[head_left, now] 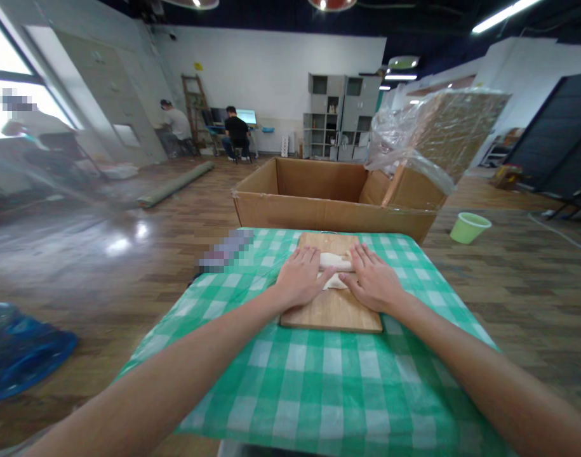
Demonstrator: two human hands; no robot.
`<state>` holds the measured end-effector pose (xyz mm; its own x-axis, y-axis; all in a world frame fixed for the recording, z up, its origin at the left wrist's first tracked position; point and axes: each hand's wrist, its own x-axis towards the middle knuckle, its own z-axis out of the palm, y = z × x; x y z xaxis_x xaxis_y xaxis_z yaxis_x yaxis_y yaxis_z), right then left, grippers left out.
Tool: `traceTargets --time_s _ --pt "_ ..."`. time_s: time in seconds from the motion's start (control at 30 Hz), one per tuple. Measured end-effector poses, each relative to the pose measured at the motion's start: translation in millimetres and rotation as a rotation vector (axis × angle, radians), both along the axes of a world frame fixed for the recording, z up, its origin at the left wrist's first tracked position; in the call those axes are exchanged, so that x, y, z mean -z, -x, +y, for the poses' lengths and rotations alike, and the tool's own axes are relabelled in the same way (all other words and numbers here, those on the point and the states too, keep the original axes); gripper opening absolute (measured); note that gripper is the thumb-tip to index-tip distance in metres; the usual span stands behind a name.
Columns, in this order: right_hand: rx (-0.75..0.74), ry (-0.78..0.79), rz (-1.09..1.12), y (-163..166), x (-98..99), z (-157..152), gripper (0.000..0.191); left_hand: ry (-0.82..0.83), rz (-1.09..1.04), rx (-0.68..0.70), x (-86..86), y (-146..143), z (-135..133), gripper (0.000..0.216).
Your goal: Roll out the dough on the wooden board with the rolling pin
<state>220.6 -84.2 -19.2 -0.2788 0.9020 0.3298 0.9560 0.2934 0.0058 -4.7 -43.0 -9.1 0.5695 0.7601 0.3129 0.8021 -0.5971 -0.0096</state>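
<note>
Centre frame: left hand (300, 277) and right hand (376, 279) lie flat, apart, on 1 pale roll (335, 261) over 1 wooden board (331, 317), seemingly mid-rolling, next push needing even pressure.

Two bare arms reach to the wooden board (331, 317), the left arm (176, 363) from its near left and the right arm (471, 355) from its near right. The left wrist (273, 297) is just left of the board, the right wrist (399, 303) just right. The left grip (298, 277) and the right grip (374, 279) are flat, palms down, over its two sides. Their fingers (305, 255) point to its far end. Over its middle, the thumbs point inward, near each other but apart.
</note>
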Motion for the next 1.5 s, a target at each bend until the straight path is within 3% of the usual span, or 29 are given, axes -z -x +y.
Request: traceTargets --time_s 0.17,0.4,0.63,0.9,1.1,1.27,1.5 --pt "-0.032 0.004 -0.022 5.6 -6.7 -33.8 0.099 0.037 -0.002 -0.007 5.6 9.7 -33.2 0.083" --pt "-0.090 -0.025 -0.038 8.5 -9.4 -73.5 0.088 0.126 0.000 0.079 -5.9 27.6 -71.3 0.079" --pt "-0.133 -0.042 -0.126 10.1 -22.9 -77.9 0.079 0.205 0.034 0.121 -29.4 32.8 -81.9 0.065" --pt "-0.171 -0.058 -0.135 9.1 -23.8 -75.6 0.072 0.152 0.010 0.119 -18.7 33.9 -90.5 0.069" --pt "-0.159 0.029 -0.044 1.8 -26.6 -47.3 0.067 0.129 0.042 0.147 -9.3 30.8 -53.6 0.071" --pt "-0.143 0.142 0.048 -14.9 -14.0 1.9 0.073 0.064 0.007 0.147 1.3 18.8 7.0 0.076" --pt "-0.138 0.145 0.053 -34.8 -4.5 75.9 0.085 0.113 0.026 0.048 -5.1 -10.7 68.0 0.067"
